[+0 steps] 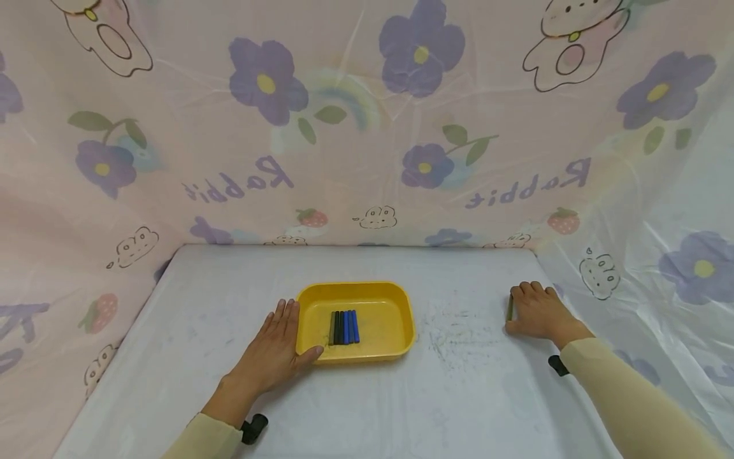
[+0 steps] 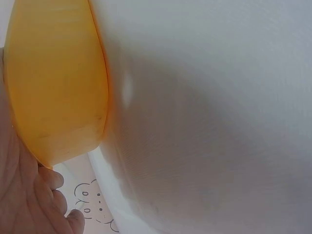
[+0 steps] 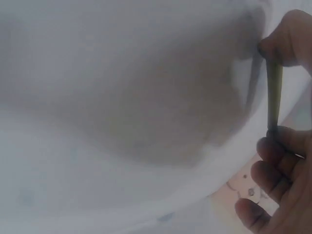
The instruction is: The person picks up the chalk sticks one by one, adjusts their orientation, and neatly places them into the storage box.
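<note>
In the head view a yellow tray (image 1: 367, 356) stands on the white-covered table. Several thin crayons (image 1: 345, 327), olive, black and blue, lie side by side inside it. My left hand (image 1: 272, 347) rests against the tray's left side, fingers straight along it and thumb on the front rim. Off to the right, my right hand (image 1: 537, 310) pinches an olive-green crayon (image 1: 510, 308) by its two ends. In the right wrist view the crayon (image 3: 274, 95) spans from thumb to fingertips, close over the cloth, and the other fingers are bent. The left wrist view shows the tray's outer wall (image 2: 58, 83).
Dark smudges (image 1: 459, 341) mark the white cloth (image 1: 459, 408) between the tray and my right hand. A printed curtain (image 1: 355, 140) with flowers and rabbits rises behind the table and along both sides.
</note>
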A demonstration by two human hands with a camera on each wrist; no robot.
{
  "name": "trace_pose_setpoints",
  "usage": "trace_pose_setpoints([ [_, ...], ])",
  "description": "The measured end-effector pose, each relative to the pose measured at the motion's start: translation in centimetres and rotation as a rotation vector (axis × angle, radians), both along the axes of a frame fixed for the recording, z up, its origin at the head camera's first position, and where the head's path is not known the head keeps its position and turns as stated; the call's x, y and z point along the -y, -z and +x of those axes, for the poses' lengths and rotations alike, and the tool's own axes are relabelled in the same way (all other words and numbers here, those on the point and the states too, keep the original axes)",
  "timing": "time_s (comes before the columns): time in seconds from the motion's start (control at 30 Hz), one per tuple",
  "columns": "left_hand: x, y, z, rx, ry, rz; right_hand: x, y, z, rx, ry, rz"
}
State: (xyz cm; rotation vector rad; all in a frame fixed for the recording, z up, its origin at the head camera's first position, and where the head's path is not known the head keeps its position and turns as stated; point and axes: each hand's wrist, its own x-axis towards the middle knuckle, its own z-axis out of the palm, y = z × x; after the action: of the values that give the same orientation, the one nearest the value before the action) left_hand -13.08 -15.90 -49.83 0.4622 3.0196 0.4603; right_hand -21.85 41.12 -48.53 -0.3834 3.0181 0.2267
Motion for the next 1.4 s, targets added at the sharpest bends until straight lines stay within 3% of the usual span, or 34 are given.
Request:
trace_pose_setpoints([
  [0.33, 0.2, -0.2, 0.2, 0.002, -0.006, 0.011, 3.9, -1.3, -1.1, -0.101, -0.132, 0.075],
  [0.67, 0.2, -0.4, 0.2, 0.000, 0.012, 0.009, 9.0, -4.3, -0.9, -0.205, -0.298, 0.052],
  [1.0, 0.3, -0.1, 0.2, 0.018, 0.012, -0.007, 14.5, -6.3, -0.6, -0.330, -0.436, 0.024],
  [1.13, 0.4, -0.1, 0.1, 0.017, 0.018, -0.008, 16.8, -6.7, -0.5, -0.330, -0.455, 0.014],
  [1.4, 0.3, -0.2, -0.1, 0.017, 0.026, -0.023, 20.8, -6.6, -0.3, -0.242, -0.456, -0.005],
])
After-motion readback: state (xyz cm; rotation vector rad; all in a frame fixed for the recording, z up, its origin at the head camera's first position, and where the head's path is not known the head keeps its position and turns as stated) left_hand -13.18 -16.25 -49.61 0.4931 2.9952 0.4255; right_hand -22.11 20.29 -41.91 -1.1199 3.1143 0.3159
